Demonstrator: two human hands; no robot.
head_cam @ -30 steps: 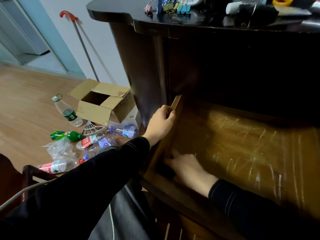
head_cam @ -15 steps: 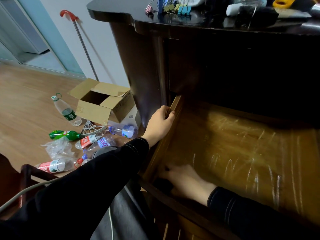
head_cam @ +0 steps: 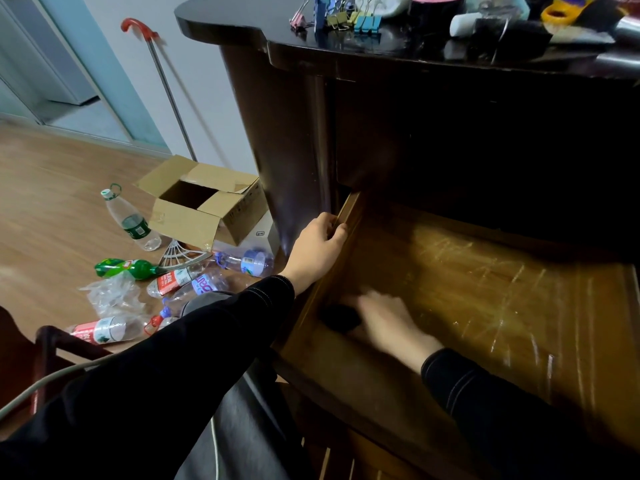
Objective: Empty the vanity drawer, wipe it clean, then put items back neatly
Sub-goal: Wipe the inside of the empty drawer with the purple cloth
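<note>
- Step in hand: wiping. The drawer point(head_cam: 485, 289) stands pulled out below the vanity's surface point(head_cam: 235, 19), and its scratched wooden bottom shows no contents.
- The left hand point(head_cam: 320, 249) grips the drawer's left wall near the cabinet. Its fingers point(head_cam: 341, 232) curl over the top edge of the wall, apparently to steady the drawer.
- The right hand point(head_cam: 391, 323) is inside the drawer at the near-left corner, touching a dark item point(head_cam: 337, 318), probably a wiping cloth. Motion blur hides the fingers of this hand; whether they lie spread on the item or pinch it cannot be told.
- The clips point(head_cam: 363, 20) and other small goods sit on the surface above, presumably the removed contents.
- Next move, as judged: carry the wipe from this corner across the remaining bottom and walls, with the left hand bracing the drawer. Then return the goods from the surface in neat order.
</note>
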